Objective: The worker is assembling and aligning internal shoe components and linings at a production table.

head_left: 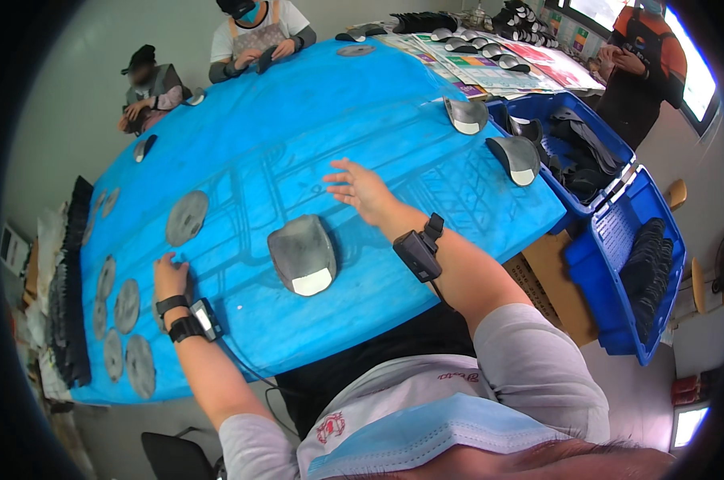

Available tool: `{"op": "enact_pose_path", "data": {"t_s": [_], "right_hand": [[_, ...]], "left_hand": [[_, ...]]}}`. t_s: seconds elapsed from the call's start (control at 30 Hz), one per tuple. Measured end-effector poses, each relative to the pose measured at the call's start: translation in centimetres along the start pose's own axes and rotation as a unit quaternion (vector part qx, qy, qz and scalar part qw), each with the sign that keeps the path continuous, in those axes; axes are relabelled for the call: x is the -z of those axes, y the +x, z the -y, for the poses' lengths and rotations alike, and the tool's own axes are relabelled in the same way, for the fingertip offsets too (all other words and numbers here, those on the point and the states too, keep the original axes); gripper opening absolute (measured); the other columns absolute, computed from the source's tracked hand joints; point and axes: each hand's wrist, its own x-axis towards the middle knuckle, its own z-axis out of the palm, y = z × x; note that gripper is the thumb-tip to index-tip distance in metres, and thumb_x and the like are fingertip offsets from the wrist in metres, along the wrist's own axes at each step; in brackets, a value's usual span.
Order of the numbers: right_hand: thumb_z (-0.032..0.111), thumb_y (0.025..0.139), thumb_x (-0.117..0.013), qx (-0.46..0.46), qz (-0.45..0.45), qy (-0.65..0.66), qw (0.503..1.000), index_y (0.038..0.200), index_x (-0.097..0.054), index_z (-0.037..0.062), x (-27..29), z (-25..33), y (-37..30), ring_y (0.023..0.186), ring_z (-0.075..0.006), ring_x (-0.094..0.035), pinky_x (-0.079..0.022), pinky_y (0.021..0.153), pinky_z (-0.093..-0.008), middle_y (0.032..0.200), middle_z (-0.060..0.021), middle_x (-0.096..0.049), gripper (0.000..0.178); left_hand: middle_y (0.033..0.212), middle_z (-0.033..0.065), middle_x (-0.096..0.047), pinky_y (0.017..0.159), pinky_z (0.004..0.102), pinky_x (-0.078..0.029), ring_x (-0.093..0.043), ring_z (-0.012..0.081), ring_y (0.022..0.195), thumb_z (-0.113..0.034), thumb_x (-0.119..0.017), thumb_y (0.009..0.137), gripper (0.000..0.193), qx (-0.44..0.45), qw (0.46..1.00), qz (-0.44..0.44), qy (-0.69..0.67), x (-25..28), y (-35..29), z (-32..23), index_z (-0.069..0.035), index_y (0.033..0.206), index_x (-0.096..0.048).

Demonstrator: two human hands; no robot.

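A dark grey curved shell [302,250] with a white patch at its near end lies on the blue-covered table between my hands. To its upper right, my right hand [360,194] hovers over the table, fingers spread and holding nothing. My left hand [171,277] is at the left, its fingers loosely bent and slightly apart. Part of a grey round piece shows beside and under that wrist; the hand hides the rest. Just beyond my left hand lies a grey oval disc [187,218]. Several similar grey discs [127,306] lie left of it.
Two grey shells [516,160] sit by the right edge, next to a blue crate [558,120] of dark pieces. Below it, another blue crate [618,272] holds stacked dark pieces. Dark stacks [72,280] line the left edge. Two people work across the table; another stands at far right.
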Motion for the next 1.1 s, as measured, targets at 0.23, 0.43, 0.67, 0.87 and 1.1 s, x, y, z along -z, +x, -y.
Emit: {"op": "enact_pose_path", "data": {"t_s": [0.23, 0.43, 0.67, 0.87, 1.1], "right_hand": [[0.035, 0.086, -0.035, -0.001, 0.006, -0.013, 1.0, 0.116, -0.038, 0.0047, -0.3, 0.1, -0.1, 0.091, -0.0203, -0.047, -0.038, 0.078, -0.0305, 0.104, -0.0117, -0.05, 0.043], [0.031, 0.088, -0.034, 0.028, -0.016, -0.035, 0.999, 0.118, -0.036, 0.0035, -0.4, 0.3, -0.2, 0.092, -0.0199, -0.047, -0.038, 0.08, -0.0307, 0.105, -0.0116, -0.049, 0.041], [0.028, 0.087, -0.036, 0.015, -0.003, -0.047, 0.999, 0.118, -0.038, 0.0046, -0.5, 0.1, -0.3, 0.093, -0.019, -0.047, -0.038, 0.081, -0.0301, 0.107, -0.0109, -0.049, 0.039], [0.032, 0.085, -0.038, 0.014, 0.015, -0.056, 0.998, 0.114, -0.041, 0.0074, -0.3, -0.3, -0.1, 0.088, -0.0159, -0.048, -0.038, 0.076, -0.0268, 0.102, -0.0077, -0.052, 0.039], [0.028, 0.084, -0.036, 0.017, 0.009, -0.064, 0.998, 0.114, -0.042, 0.0069, -0.2, -0.1, -0.2, 0.088, -0.0151, -0.048, -0.038, 0.076, -0.0265, 0.102, -0.0075, -0.052, 0.037]], "left_hand": [[0.103, 0.0181, -0.045, 0.082, 0.0361, -0.039, -0.046, 0.0328, 0.094, -0.013, -0.068, 0.06, 0.043, -0.05, 0.997, -0.033, -0.051, -0.4, 0.1, 0.3, -0.001, 0.099, -0.053], [0.105, 0.0176, -0.044, 0.083, 0.0351, -0.039, -0.046, 0.0321, 0.095, -0.012, -0.069, 0.06, 0.045, -0.037, 0.997, -0.03, -0.056, -0.4, -0.1, -0.5, 0.001, 0.1, -0.052], [0.108, 0.0169, -0.042, 0.084, 0.0347, -0.039, -0.047, 0.0304, 0.096, -0.012, -0.068, 0.062, 0.045, -0.02, 0.999, -0.044, -0.019, -0.3, 0.1, -0.2, 0.002, 0.102, -0.052], [0.101, 0.0179, -0.048, 0.081, 0.0357, -0.04, -0.048, 0.0315, 0.094, -0.016, -0.067, 0.065, 0.04, -0.019, 0.998, -0.062, 0.02, 0.4, 0.2, -0.6, 0.003, 0.098, -0.054], [0.1, 0.0155, -0.051, 0.076, 0.0364, -0.04, -0.049, 0.0302, 0.089, -0.018, -0.062, 0.07, 0.032, -0.036, 0.96, -0.267, 0.08, 2.2, -0.9, -4.2, 0.002, 0.094, -0.056]]}}
